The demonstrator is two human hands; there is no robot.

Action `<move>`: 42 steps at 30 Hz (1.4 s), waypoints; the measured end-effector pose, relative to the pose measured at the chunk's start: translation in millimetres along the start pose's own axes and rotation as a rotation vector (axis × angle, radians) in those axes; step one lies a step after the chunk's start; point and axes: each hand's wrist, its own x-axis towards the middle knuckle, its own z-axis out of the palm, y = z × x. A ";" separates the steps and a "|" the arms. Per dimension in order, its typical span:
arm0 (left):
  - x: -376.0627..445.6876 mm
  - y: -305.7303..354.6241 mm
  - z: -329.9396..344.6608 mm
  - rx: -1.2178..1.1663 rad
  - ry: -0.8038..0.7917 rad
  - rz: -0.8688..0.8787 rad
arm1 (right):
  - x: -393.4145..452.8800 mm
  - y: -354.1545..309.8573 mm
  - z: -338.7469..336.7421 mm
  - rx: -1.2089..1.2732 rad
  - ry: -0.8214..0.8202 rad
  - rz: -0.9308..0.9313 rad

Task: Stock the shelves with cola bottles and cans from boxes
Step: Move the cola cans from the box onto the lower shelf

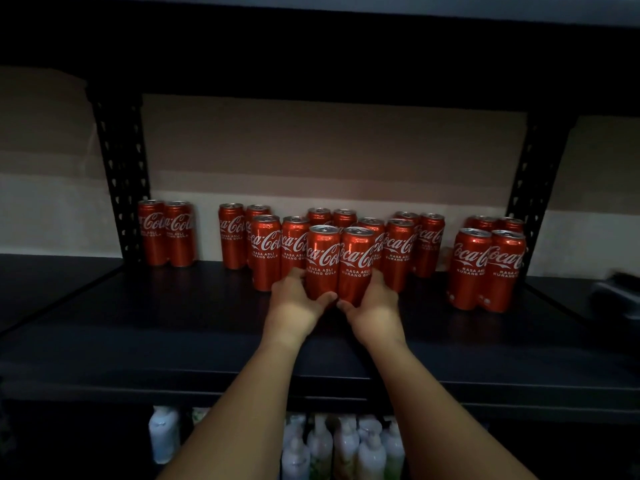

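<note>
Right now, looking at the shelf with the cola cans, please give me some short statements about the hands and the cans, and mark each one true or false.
1. Each hand grips one can at the front of the shelf. True: the left hand holds the left front can and the right hand holds the right front can.
2. The two held cans lie on their sides. False: both stand upright, side by side.
3. A pair of cans stands apart by the left shelf post. True.
4. The cans on the shelf are blue. False: they are red with white lettering.
5. Pale bottles stand on a lower level under the shelf. True.
</note>
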 end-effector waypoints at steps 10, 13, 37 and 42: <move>-9.2 5.9 -3.4 0.010 0.007 -0.008 | 0.3 0.0 -1.1 0.006 -0.002 -0.001; -19.6 8.6 -8.2 -0.013 0.039 -0.028 | -6.2 1.4 -1.2 -0.004 0.022 0.005; -291.5 -100.0 6.3 0.139 -0.156 -0.110 | -267.0 113.0 -1.9 -0.030 -0.074 0.102; -361.8 -170.6 24.9 0.175 -0.404 -0.366 | -332.0 177.4 33.1 -0.107 -0.249 0.252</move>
